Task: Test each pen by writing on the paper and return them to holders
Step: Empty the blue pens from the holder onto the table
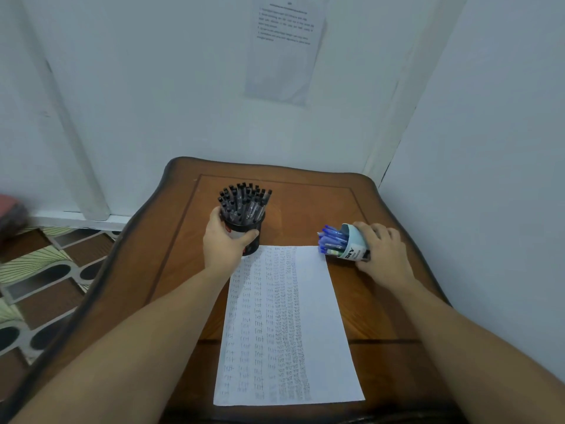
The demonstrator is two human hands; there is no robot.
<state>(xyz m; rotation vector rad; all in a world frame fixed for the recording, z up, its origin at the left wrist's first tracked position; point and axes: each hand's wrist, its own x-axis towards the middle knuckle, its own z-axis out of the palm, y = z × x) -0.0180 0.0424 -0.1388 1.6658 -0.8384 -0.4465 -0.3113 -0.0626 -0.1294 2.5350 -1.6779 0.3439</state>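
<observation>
A white sheet of paper [308,301] covered with rows of written marks lies in the middle of the wooden table [305,203]. A black holder [253,237] full of black-capped pens [244,200] stands upright just past the paper's top left corner; my left hand [221,240] grips it round its side. A pale blue holder [356,244] with blue pens [333,238] is tipped to the left, its opening facing the paper's top right corner. My right hand [382,252] holds this one from behind.
White walls close in behind and to the right of the table. A printed sheet [284,47] hangs on the back wall. A patterned floor [46,270] lies to the left, below the table's edge.
</observation>
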